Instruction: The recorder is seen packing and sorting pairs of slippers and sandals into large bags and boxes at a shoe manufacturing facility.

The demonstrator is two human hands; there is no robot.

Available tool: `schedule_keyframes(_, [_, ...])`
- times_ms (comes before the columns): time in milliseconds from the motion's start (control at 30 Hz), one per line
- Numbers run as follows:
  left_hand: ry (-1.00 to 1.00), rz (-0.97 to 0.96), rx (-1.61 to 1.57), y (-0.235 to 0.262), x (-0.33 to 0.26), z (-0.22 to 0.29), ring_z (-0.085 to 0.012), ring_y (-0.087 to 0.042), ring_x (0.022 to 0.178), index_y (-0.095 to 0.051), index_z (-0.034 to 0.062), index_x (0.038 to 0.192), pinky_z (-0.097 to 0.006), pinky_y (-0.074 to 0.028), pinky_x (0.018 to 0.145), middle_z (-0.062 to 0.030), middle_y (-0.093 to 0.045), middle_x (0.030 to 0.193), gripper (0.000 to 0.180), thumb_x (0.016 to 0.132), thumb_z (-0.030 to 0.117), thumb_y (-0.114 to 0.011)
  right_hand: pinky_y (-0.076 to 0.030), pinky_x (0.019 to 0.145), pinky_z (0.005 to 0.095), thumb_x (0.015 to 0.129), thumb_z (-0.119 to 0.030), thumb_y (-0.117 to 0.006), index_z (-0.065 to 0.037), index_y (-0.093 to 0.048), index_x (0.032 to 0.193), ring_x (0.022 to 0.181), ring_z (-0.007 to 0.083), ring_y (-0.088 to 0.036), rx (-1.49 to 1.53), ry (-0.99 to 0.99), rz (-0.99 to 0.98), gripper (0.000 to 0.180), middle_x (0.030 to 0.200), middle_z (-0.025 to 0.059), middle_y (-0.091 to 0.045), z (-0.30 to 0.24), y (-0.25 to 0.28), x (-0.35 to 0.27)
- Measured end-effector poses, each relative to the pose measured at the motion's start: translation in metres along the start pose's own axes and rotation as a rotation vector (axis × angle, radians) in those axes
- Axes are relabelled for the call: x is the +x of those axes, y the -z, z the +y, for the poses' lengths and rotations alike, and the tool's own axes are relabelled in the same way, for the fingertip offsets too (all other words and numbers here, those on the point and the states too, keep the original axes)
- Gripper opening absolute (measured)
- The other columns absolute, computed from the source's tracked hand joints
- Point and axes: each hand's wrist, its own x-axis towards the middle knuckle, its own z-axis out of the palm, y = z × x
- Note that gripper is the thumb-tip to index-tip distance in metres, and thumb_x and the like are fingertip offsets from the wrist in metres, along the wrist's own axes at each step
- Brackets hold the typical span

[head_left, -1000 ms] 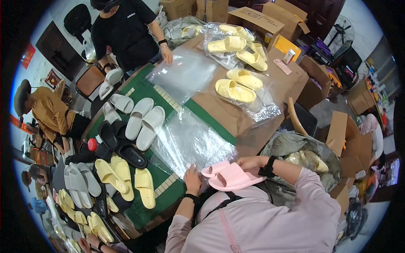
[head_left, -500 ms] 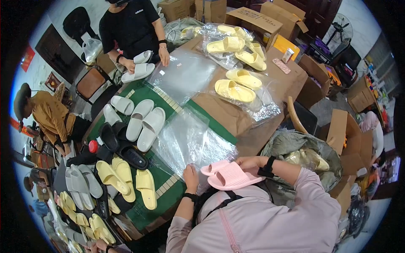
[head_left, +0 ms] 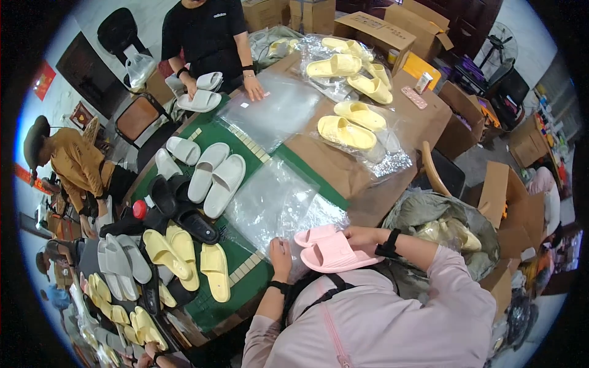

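A pair of pink slide slippers (head_left: 334, 253) is in my right hand (head_left: 362, 238), in front of my chest at the table's near edge. My right fingers close round the heel end; the soles partly hide them. Beside the slippers, my left hand (head_left: 281, 259) is curled closed at the near edge of a clear plastic bag (head_left: 279, 199), seeming to pinch it. That bag lies flat across a green mat (head_left: 196, 310). To its left rest a light grey pair of slides (head_left: 218, 178), black slides (head_left: 184, 211) and pale yellow slides (head_left: 215, 273).
Across the table a person in black (head_left: 205, 37) holds light grey slides (head_left: 199, 101) near another clear bag (head_left: 270, 110). Bagged yellow slides (head_left: 346, 132) lie at the far right. A sack (head_left: 429, 214) and a wooden chair arm (head_left: 434, 172) stand right of the table.
The person opposite has moved one hand onto the edge of the far plastic bag. My pink slippers have turned slightly, showing more of their openings. The whole view has shifted a little.
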Motion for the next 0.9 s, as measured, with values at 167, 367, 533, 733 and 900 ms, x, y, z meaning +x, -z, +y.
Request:
schedule_keyframes(167, [-0.025,0.074,0.004,0.008,-0.008,0.004,-0.0323,-0.054,0.089,-0.056,-0.0004,0.092,-0.037,-0.042,0.079,-0.0160,-0.058,0.092,0.013,0.086,0.011,-0.051,-0.046,0.079,0.0250,0.089,-0.009,-0.053,0.004,-0.059,0.106,0.091,0.0087,-0.054,0.015,0.006,0.128,0.023,0.102,0.0025,-0.060,0.012,0.002,0.009])
schedule_keyframes(367, [0.186,0.007,-0.206,0.010,-0.015,0.011,-0.0232,-0.059,0.081,-0.056,0.0001,0.098,-0.032,-0.045,0.073,-0.0131,-0.062,0.087,0.017,0.088,0.013,-0.051,-0.044,0.080,0.0229,0.089,-0.011,-0.051,0.001,-0.058,0.107,0.092,0.0073,-0.054,-0.104,-0.061,0.144,0.023,0.104,0.0019,-0.059,-0.027,-0.029,0.004])
schedule_keyframes(533, [0.276,0.002,-0.431,0.009,-0.032,-0.007,-0.0127,-0.055,0.080,-0.057,-0.0005,0.103,-0.027,-0.044,0.072,-0.0081,-0.062,0.088,0.025,0.086,0.019,-0.056,-0.044,0.083,0.0240,0.089,-0.012,-0.050,0.003,-0.056,0.111,0.097,0.0085,-0.053,-0.419,-0.187,0.085,0.027,0.107,0.0044,-0.059,-0.049,-0.045,0.015])
schedule_keyframes(733, [0.377,0.048,-0.123,0.029,-0.029,0.016,-0.0312,-0.062,0.073,-0.063,0.0007,0.094,-0.037,-0.047,0.066,-0.0190,-0.064,0.082,0.025,0.086,0.023,-0.054,-0.046,0.081,0.0279,0.088,-0.012,-0.051,0.003,-0.058,0.111,0.092,0.0127,-0.055,-0.444,0.018,0.043,0.028,0.104,0.0053,-0.061,-0.020,-0.028,0.030])
schedule_keyframes(900, [0.263,0.173,-0.010,0.032,-0.033,0.011,-0.0387,-0.059,0.078,-0.056,0.0060,0.109,-0.044,-0.046,0.066,-0.0199,-0.062,0.086,0.027,0.091,0.021,-0.044,-0.047,0.077,0.0260,0.084,-0.010,-0.059,0.004,-0.058,0.108,0.089,0.0115,-0.058,-0.102,-0.056,0.145,0.028,0.101,0.0057,-0.062,-0.032,-0.019,0.023])
